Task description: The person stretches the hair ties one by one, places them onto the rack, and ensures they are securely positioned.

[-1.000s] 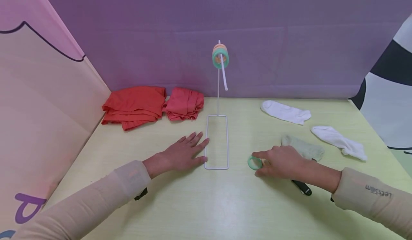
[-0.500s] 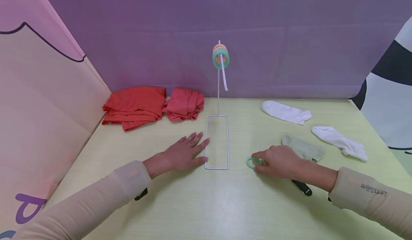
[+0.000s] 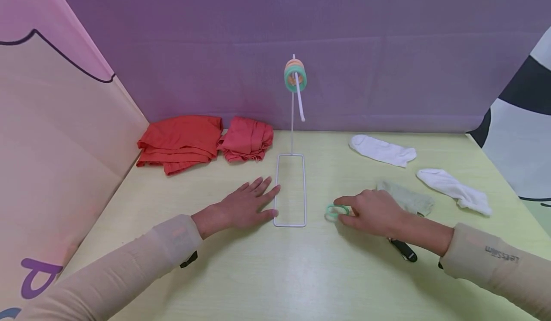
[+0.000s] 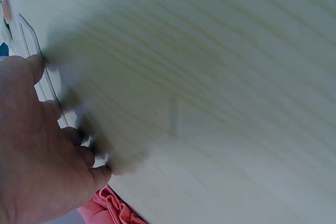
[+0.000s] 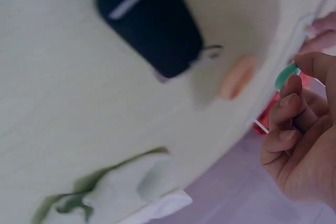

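Note:
My right hand (image 3: 373, 212) pinches a small green ring (image 5: 285, 77) between thumb and index finger, and the ring shows nearly edge-on just above the table. To its left stands a white wire stand (image 3: 300, 102) with a rectangular base. Green and orange rings (image 3: 295, 88) hang together on its upper arm. My left hand (image 3: 247, 204) lies with fingers spread, its thumb and index fingertip at the base's left side. Below the right hand in the right wrist view lie an orange ring (image 5: 240, 77) and a dark, rounded flat object (image 5: 157, 24); the head view hides this ring.
Two folded red cloths (image 3: 181, 141) sit at the back left of the table (image 3: 258, 273). At the right lie two white socks (image 3: 383, 150) and a grey-green sock (image 3: 409, 199), partly behind the right hand. A purple backdrop (image 3: 193, 53) rises behind the table.
The green ring has shifted slightly left and away from me in my right fingers, tilting from a round outline to a flatter one. My left hand has stayed in place.

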A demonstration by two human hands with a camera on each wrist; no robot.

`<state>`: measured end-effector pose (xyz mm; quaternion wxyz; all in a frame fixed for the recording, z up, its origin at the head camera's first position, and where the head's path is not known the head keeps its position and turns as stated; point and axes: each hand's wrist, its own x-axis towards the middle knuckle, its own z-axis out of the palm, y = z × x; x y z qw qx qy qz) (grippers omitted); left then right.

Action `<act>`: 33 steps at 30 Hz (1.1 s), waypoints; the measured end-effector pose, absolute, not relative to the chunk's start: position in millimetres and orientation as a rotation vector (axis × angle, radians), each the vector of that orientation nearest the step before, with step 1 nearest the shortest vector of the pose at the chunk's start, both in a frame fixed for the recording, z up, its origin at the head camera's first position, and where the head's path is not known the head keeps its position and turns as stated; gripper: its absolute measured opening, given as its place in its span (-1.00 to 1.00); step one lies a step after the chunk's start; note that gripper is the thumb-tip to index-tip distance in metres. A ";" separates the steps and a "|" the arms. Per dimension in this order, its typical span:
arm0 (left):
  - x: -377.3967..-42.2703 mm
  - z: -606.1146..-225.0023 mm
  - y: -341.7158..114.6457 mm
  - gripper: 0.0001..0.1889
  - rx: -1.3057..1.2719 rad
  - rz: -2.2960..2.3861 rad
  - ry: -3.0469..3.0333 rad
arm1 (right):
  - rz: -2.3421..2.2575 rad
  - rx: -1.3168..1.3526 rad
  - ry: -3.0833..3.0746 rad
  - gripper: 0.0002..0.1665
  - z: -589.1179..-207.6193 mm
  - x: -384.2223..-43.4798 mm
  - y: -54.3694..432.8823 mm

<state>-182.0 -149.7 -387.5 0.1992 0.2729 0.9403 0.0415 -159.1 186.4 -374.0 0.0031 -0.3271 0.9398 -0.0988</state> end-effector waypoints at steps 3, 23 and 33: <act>-181.4 -386.6 -149.6 -0.22 0.765 0.119 2.629 | -0.344 -1.075 3.004 -0.66 -360.2 -157.6 184.7; -184.2 -388.4 -150.1 -0.21 0.753 0.112 2.623 | -0.785 -2.007 3.479 -0.69 -216.8 -145.3 140.3; -183.9 -386.9 -149.6 -0.20 0.745 0.124 2.613 | -0.670 -2.058 3.621 -0.69 -213.0 -172.2 118.3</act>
